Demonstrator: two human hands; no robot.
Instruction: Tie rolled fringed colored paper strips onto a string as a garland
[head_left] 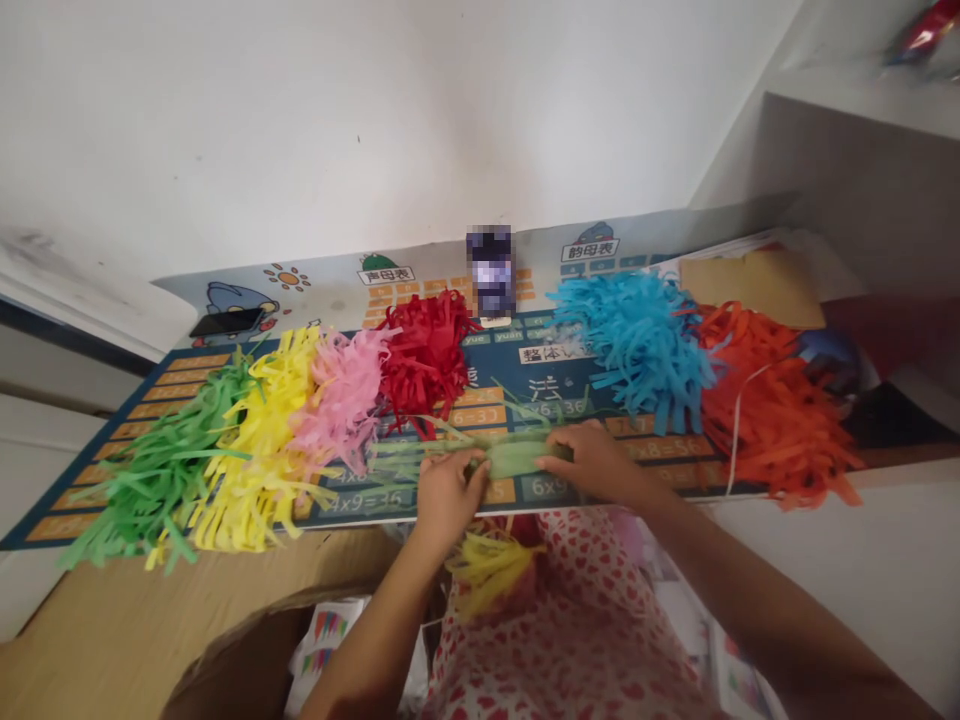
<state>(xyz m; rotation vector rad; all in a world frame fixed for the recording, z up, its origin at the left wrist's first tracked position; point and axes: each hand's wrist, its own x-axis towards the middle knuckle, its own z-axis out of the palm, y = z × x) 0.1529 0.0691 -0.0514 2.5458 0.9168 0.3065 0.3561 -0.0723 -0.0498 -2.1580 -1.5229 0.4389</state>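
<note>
Between my two hands stretches a pale green piece of fringed tissue paper, held low over the near edge of the table mat. My left hand grips its left part with thumb and fingers closed; green strips trail out to the left. My right hand pinches the other part, fingers closed. Nearest on the left lie a pink fringe bundle and a red one. A blue fringe bundle lies beyond my right hand. More yellow fringe rests on my lap.
At left are yellow and green fringe bundles; at right, an orange one. The printed mat covers the table. A phone lies back left, a screen-like object stands against the wall. Below is a cardboard box with packets.
</note>
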